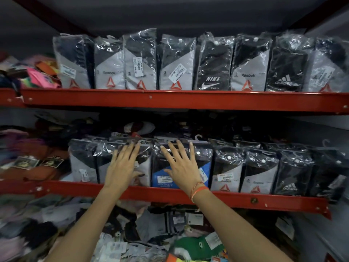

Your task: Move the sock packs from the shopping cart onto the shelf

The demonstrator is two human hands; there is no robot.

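Note:
Plastic-wrapped sock packs stand upright in a row on the middle red shelf [245, 200]. My left hand [121, 166] lies flat with fingers spread on a grey-and-black pack [145, 167]. My right hand [182, 166], an orange thread on its wrist, presses flat on a black pack with a blue label [162, 179]. Neither hand grips anything. Further grey, black and Adidas packs [290, 174] fill the row to the right. The shopping cart is not in view.
The upper red shelf [170, 100] holds another full row of Reebok, Nike and Adidas packs [212, 67]. Loose colourful garments [37, 72] lie piled at left on both levels. Below the middle shelf sits a jumble of mixed socks [151, 233].

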